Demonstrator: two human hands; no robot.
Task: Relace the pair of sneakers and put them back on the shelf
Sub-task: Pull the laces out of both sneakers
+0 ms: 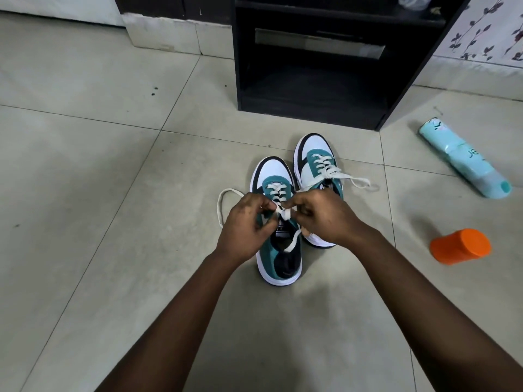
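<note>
Head view, frame centre: left hand (243,224) and right hand (319,216), fingers pinching white lace (284,214) over near sneaker (278,250); second sneaker (317,162) touching beside; black shelf (311,106) above.

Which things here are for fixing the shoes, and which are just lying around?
For the job:
- near sneaker, its lace pinched by the left hand and right hand
- far sneaker
- black shelf, where the pair goes after

Just lying about:
- blue bottle on its side
- orange jar on its side
</note>
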